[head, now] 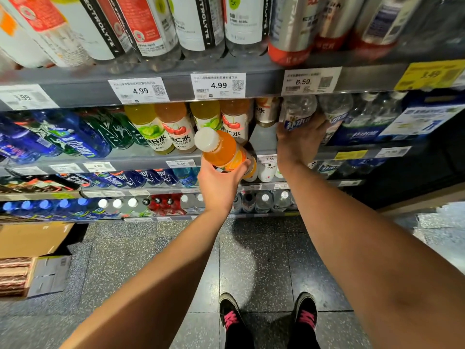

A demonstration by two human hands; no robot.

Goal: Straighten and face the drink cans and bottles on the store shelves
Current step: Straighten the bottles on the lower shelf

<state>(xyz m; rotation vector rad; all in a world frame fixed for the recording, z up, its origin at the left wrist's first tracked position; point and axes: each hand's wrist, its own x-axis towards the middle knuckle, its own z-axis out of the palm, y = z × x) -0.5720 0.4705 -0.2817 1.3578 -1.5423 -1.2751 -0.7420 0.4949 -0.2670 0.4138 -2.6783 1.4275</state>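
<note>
L hand (pixel 221 180) grips orange bottle (pixel 224 151), tilted, in front of the shelf (pixel 176 157). R hand (pixel 299 139) reaches further in, fingers wrapped on clear bottle (pixel 298 113) standing on 2nd shelf.

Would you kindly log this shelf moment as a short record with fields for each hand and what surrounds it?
left hand: left hand grips an orange bottle, white cap tilted up-left, held off the shelf
right hand: right hand reaches onto the second shelf, touching a clear bottle with a blue label
shelf gap: bare shelf space between the cherry-label bottle and the right hand
floor: cardboard box at left
</note>
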